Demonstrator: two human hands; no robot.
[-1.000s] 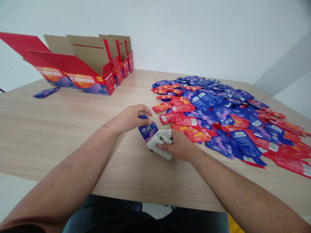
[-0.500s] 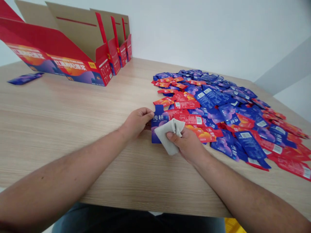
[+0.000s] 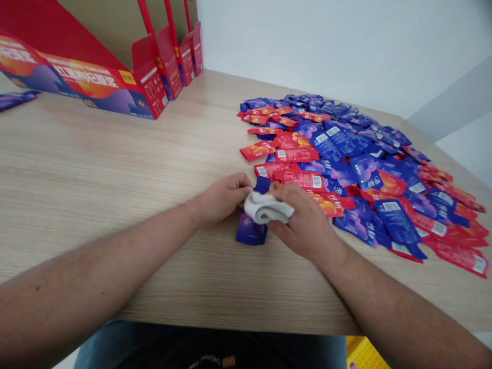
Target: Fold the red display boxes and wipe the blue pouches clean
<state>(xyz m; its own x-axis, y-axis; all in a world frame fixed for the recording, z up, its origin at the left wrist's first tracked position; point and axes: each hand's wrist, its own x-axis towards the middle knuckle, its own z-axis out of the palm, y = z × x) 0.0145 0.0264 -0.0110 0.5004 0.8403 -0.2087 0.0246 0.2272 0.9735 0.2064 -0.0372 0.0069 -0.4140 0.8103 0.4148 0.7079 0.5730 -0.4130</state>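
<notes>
A blue-purple sachet (image 3: 251, 230) lies flat on the wooden table (image 3: 96, 169) near its front edge. My left hand (image 3: 221, 197) pinches the sachet's left edge and holds it down. My right hand (image 3: 305, 220) is closed on a folded white cloth (image 3: 265, 207) and presses it onto the sachet's upper half. The cloth hides most of the sachet's face.
A wide heap of red and blue sachets (image 3: 357, 164) covers the table's right half. Open red cardboard boxes (image 3: 96, 77) stand in a row at the back left. One loose blue sachet (image 3: 15, 98) lies at the far left edge.
The sachet has gone from tilted up in my left hand to flat on the table. The cloth has moved on top of it. My view has dipped and shifted right.
</notes>
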